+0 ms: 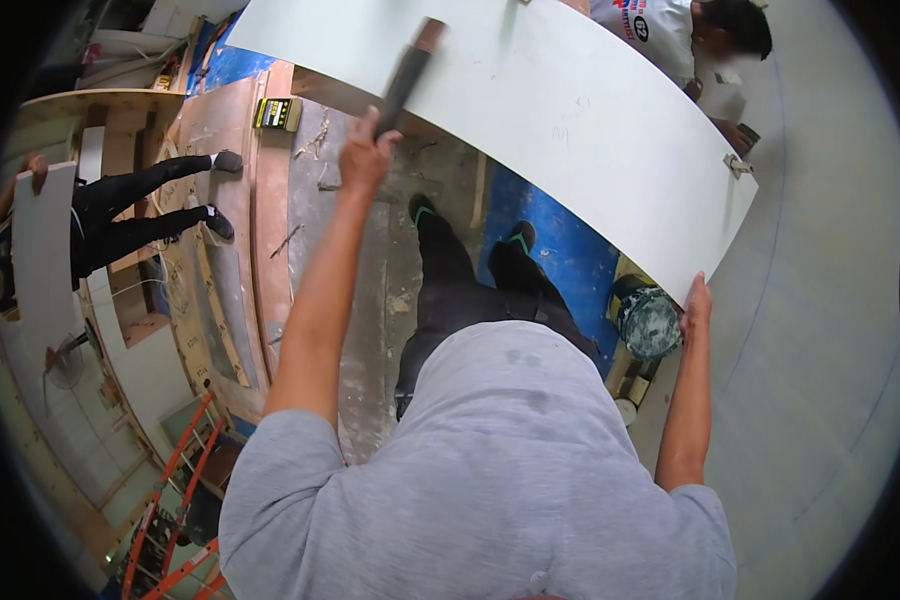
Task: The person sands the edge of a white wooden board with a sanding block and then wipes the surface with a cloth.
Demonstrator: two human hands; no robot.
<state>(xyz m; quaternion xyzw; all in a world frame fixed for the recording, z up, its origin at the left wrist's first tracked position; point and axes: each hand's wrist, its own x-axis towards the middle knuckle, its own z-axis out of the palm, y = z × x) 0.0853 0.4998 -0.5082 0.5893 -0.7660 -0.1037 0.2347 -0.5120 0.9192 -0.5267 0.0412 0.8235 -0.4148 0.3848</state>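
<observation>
Above the left hand [366,152] — brush [407,76] on white panel [570,120].

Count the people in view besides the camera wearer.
2. A person in black trousers stands at the left beside a pale grey board; a person in a white shirt stands top right behind the large white panel. Others may be hidden.
</observation>
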